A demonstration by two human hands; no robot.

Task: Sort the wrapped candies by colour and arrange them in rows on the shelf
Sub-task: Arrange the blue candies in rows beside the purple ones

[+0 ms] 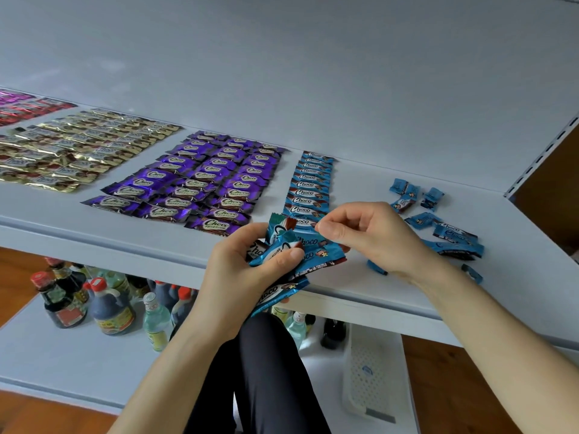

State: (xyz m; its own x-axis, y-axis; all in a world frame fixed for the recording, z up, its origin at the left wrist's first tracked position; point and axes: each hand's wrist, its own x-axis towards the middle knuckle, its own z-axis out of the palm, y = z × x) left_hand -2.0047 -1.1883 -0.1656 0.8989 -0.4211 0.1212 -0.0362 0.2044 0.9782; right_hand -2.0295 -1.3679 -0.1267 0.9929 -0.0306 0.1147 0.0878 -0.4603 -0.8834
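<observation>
Shelf (354,183) carries the sorted stock. The blue row (308,186) is a single column running from the back wall towards the front edge, and its near end sits just behind the hands.

The blue bunch (300,255) is fanned in the left hand (247,277), gripped with the thumb on top, out over the shelf's front lip. The right hand (366,233) pinches the wrapper end of the top candy between thumb and forefinger, other fingers curled.

Handling, my read:
- light, small, no real load
- film wrappers look glossy, so they're likely slick and will slide off each other in the fan
- soft crimped ends, firmer middle
- take one by the crimped end to peel it off, then press on the middle to square it up in the row
- a loose grip on the fan probably drops some off the lip

Around:
- gold block (78,145), far left, wide
- purple block (200,183), three columns, just left of the blue row, narrow gap. Don't nudge it.
- red candies (18,108), far left corner, partly out of view
- loose blue candies (445,236), scattered right of the row. They occupy the space the next blue column would need.
- bottles (106,302) and a white perforated basket (372,371) on the lower shelf, out of the way
</observation>
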